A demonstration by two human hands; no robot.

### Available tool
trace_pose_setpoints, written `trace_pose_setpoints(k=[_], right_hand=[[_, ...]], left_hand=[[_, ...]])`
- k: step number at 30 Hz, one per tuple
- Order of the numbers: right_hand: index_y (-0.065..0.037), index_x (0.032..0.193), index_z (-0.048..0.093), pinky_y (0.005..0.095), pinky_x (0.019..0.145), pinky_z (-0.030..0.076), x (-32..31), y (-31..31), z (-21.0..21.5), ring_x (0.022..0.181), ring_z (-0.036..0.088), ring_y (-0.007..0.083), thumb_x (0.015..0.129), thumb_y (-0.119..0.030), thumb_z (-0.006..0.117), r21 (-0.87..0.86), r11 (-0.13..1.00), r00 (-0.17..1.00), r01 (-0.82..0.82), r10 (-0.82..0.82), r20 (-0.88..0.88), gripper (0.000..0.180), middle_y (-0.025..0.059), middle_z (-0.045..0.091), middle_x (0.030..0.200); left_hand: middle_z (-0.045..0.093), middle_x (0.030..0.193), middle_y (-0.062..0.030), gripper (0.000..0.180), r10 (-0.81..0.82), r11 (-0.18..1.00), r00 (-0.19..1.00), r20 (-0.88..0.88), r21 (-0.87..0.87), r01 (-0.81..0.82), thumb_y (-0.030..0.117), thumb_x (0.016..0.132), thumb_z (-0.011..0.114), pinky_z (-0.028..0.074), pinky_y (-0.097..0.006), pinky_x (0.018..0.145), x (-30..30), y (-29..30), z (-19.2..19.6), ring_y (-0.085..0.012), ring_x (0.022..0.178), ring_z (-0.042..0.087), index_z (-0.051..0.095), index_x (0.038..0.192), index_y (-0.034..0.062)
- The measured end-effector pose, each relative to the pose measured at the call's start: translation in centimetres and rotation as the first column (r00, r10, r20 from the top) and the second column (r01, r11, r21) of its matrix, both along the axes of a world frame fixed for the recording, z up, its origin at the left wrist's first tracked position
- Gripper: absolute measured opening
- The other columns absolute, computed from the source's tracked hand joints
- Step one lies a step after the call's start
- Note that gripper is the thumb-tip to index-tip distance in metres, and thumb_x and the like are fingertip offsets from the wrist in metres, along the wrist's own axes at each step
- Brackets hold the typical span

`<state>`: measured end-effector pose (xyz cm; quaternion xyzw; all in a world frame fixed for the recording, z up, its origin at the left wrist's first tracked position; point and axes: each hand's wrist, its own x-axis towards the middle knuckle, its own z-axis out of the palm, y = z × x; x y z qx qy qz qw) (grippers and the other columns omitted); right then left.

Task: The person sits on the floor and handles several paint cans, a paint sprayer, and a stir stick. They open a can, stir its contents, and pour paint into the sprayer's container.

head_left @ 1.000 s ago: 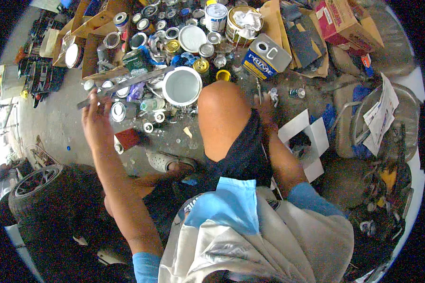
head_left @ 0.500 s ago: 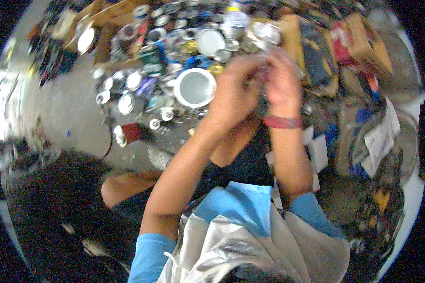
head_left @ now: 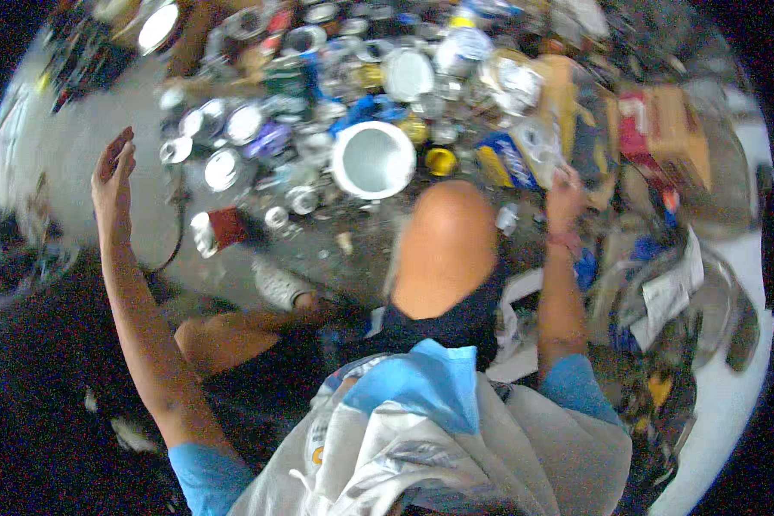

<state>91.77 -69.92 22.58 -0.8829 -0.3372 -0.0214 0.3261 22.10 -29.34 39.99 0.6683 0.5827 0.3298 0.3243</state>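
My left hand is raised at the far left, over bare floor. Its fingers stretch upward, the thumb lies a little apart, and nothing is in it. My right hand, with a red band at the wrist, is at the right with its fingers closed on the lower end of a whitish, partly see-through piece of plastic. Blur hides the exact shape of that piece. Just left of it lies a blue and yellow packet. A large white bucket stands open in front of my raised knee.
Beyond the bucket are many cans, jars and lids, among them a round white lid. A yellow cup-like item is near the knee. Cardboard boxes stand at the right. A red can lies on its side, left of my foot.
My hands were together in front of me and have parted. The left swung far out to the left; the right moved lower and slightly right. The yellow item and packet now show.
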Motion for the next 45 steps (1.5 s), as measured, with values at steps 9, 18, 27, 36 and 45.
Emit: trace_pose_setpoints(k=[9, 18, 27, 36, 45], right_hand=[[0.004, 0.125, 0.066, 0.0454, 0.102, 0.049, 2.4, -2.3, -2.7, 0.113, 0.064, 0.0382, 0.101, -0.035, 0.066, -0.397, 0.917, 0.945, 0.038, 0.096, 0.313, 0.045, 0.0237, 0.067, 0.126], [-0.001, 0.130, 0.065, 0.0397, 0.105, 0.046, -9.6, 10.5, 17.8, 0.119, 0.060, 0.0287, 0.107, -0.032, 0.058, -0.095, 0.994, 0.996, -0.049, 0.055, 0.068, 0.039, 0.0150, 0.065, 0.131], [-0.003, 0.112, 0.068, 0.0395, 0.089, 0.054, -41.8, 21.4, 7.0, 0.097, 0.069, 0.0278, 0.102, -0.026, 0.059, -0.066, 0.669, 0.504, -0.740, 0.486, -0.714, 0.026, 0.0121, 0.070, 0.106], [-0.001, 0.155, 0.026, 0.0453, 0.106, 0.048, -65.9, 23.7, -6.5, 0.129, 0.054, 0.0356, 0.078, -0.028, 0.092, -0.066, 0.583, 0.356, -0.810, 0.399, -0.845, 0.104, 0.0247, 0.046, 0.145], [-0.001, 0.142, 0.044, 0.0472, 0.103, 0.048, -76.1, 23.6, -11.1, 0.120, 0.060, 0.0405, 0.074, -0.020, 0.091, 0.051, 0.959, 0.728, -0.280, 0.247, -0.639, 0.085, 0.0243, 0.059, 0.131]], left_hand=[[0.076, 0.116, -0.0133, 0.042, 0.207, 0.923, 0.894, -0.397, -0.224, -0.313, 0.034, 0.095, 0.070, 0.055, -0.036, 0.090, -23.7, 7.3, -20.0, -0.0235, 0.106, 0.071, 0.072, 0.127, 0.0068], [0.066, 0.139, -0.0156, 0.054, 0.124, 0.894, 0.839, -0.530, -0.307, -0.325, 0.039, 0.091, 0.069, 0.048, -0.042, 0.110, -18.9, 16.4, -34.6, -0.0339, 0.129, 0.062, 0.064, 0.139, 0.0146], [0.062, 0.142, -0.0219, 0.067, 0.191, 0.837, 0.889, -0.417, -0.404, -0.369, 0.042, 0.093, 0.068, 0.044, -0.046, 0.113, -18.2, 21.6, -40.9, -0.0380, 0.133, 0.058, 0.052, 0.147, 0.0061], [0.068, 0.120, -0.0294, 0.062, 0.165, 0.826, 0.888, -0.428, -0.432, -0.362, 0.054, 0.103, 0.049, 0.048, -0.052, 0.100, -22.3, 14.6, -31.7, -0.0456, 0.117, 0.064, 0.057, 0.130, -0.0014], [0.067, 0.082, -0.0148, 0.058, 0.299, 0.831, 0.900, -0.319, -0.377, -0.410, 0.060, 0.104, 0.046, 0.051, -0.044, 0.072, -24.3, 1.6, -16.6, -0.0296, 0.075, 0.066, 0.059, 0.106, 0.0030]])
